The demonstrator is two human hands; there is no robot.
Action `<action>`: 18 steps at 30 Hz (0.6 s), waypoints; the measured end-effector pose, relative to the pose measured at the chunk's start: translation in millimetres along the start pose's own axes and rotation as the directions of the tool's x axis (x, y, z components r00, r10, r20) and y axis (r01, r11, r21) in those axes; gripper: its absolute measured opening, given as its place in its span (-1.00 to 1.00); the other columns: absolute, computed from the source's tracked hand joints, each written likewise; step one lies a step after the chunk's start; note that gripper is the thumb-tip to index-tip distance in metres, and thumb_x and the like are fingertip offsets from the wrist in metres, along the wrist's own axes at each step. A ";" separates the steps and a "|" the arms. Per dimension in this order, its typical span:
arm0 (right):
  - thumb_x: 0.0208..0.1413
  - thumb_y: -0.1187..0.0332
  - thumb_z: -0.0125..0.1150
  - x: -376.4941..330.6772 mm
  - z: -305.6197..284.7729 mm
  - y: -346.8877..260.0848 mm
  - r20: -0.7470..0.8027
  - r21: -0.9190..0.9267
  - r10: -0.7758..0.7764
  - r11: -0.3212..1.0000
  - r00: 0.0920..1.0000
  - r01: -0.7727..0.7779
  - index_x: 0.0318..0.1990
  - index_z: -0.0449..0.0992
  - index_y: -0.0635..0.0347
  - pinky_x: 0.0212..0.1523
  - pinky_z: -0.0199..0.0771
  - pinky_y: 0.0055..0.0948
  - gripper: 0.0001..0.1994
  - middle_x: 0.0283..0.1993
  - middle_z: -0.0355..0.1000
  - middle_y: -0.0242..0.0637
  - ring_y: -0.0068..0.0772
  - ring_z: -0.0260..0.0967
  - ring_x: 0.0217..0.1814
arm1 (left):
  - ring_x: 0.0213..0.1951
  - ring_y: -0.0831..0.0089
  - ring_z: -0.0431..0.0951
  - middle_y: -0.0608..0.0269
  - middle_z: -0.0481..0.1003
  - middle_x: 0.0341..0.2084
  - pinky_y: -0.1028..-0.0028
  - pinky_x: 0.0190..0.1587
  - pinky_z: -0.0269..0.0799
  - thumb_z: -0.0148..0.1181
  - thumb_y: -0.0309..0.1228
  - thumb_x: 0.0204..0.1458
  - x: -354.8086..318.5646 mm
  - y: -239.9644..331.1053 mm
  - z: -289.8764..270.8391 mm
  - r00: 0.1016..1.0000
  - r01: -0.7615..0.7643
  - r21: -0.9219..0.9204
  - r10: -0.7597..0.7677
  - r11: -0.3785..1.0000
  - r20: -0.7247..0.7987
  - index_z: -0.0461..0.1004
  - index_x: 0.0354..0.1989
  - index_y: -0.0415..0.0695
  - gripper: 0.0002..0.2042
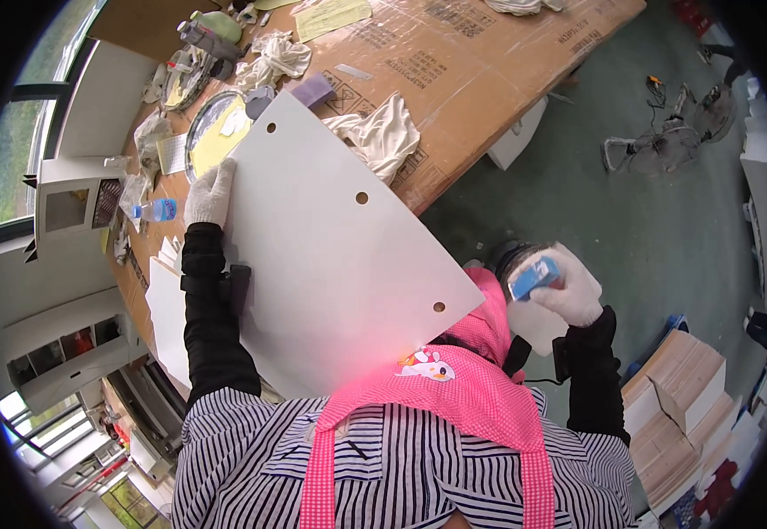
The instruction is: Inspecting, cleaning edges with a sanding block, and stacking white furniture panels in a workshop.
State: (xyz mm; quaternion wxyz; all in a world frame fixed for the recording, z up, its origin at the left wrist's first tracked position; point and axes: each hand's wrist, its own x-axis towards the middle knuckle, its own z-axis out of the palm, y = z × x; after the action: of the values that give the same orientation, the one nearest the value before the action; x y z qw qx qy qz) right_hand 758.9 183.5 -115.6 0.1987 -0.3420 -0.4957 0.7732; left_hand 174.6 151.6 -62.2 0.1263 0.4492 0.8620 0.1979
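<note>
A large white panel (339, 238) with three round holes along its right edge rests tilted against the cardboard-covered table and reaches back to my body. My left hand (208, 194), in a white knit glove, grips the panel's far left edge; its fingertips are partly hidden. My right hand (573, 291), gloved as well, holds a small blue block (535, 278) off to the right of the panel, apart from it. Below that hand is a pale, rounded piece (538, 328), partly covered by my arm and the pink checked apron (454, 388).
Crumpled white cloths (379, 137), a purple block (313, 91), a round tray (216, 132) with yellow sheets and a water bottle (156, 210) lie on the table (480, 84). Stacked boards (679, 379) stand at right. A dusty bundle with a cord (666, 145) lies on the green floor.
</note>
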 end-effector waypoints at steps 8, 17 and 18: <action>0.04 0.18 0.31 274.2 91.9 -75.7 0.005 -0.899 -0.327 0.413 0.945 0.148 0.10 0.45 0.14 0.08 0.50 -0.11 -0.53 -0.04 0.55 0.02 0.00 0.53 0.04 | -0.18 0.28 0.63 0.08 0.66 -0.30 0.32 -0.02 0.45 0.06 0.11 0.25 -64.8 -68.0 -54.4 0.962 0.237 0.015 -0.232 0.971 -0.143 0.63 -0.05 -0.16 -0.47; -0.11 0.28 0.30 488.5 280.1 -59.2 0.519 -0.849 -0.395 -0.131 0.758 0.513 -0.31 0.62 0.18 -0.10 0.52 -0.07 -0.79 -0.28 0.58 -0.06 0.00 0.57 -0.17 | -0.14 0.09 0.65 0.01 0.65 -0.27 0.23 -0.02 0.48 0.07 0.06 0.25 -116.2 -85.0 -92.7 0.855 0.477 0.089 -0.438 0.874 -0.278 0.64 -0.08 -0.10 -0.54; -0.12 0.33 0.26 503.1 296.1 -48.0 0.531 -0.842 -0.421 -0.159 0.736 0.516 -0.37 0.65 0.19 -0.19 0.53 -0.09 -0.83 -0.32 0.59 -0.03 0.00 0.59 -0.24 | -0.16 0.07 0.65 0.00 0.65 -0.29 0.22 -0.04 0.48 0.08 0.07 0.24 -120.7 -85.3 -94.7 0.838 0.503 0.099 -0.457 0.858 -0.300 0.64 -0.10 -0.10 -0.54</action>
State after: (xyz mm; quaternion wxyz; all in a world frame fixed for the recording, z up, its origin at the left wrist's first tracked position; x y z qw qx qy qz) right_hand 196.8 342.6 -158.0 0.1616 -0.1477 -0.9696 0.1090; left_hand 143.5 -13.7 -11.9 0.0155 0.1965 0.9700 0.1423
